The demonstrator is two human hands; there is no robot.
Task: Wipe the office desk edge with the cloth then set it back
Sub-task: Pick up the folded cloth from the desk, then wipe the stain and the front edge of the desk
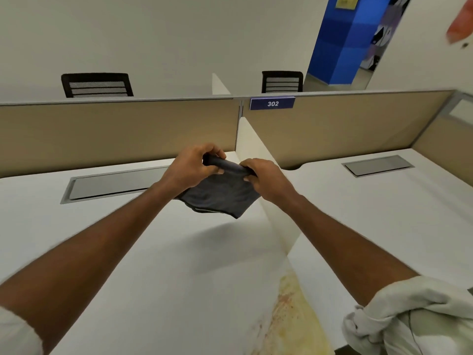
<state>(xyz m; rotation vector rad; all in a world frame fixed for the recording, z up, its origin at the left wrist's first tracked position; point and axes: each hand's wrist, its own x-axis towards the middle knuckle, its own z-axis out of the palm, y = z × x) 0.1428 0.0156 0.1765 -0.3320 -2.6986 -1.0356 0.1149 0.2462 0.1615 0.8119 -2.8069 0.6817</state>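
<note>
A dark grey cloth (220, 196) hangs in the air above the white office desk (153, 252). My left hand (190, 166) grips its upper left edge and my right hand (266, 179) grips its upper right edge, so the top edge is stretched between them. The cloth's lower part droops free and casts a shadow on the desk. A yellowish, reddish stain (286, 311) marks the desk's near edge by the white divider panel (266, 185).
Metal cable flaps (112, 184) (376, 165) are set into both desks. Beige partition screens (115, 134) run along the back, with a blue "302" label (272, 103). Two black mesh chairs (97, 85) (282, 82) stand beyond them.
</note>
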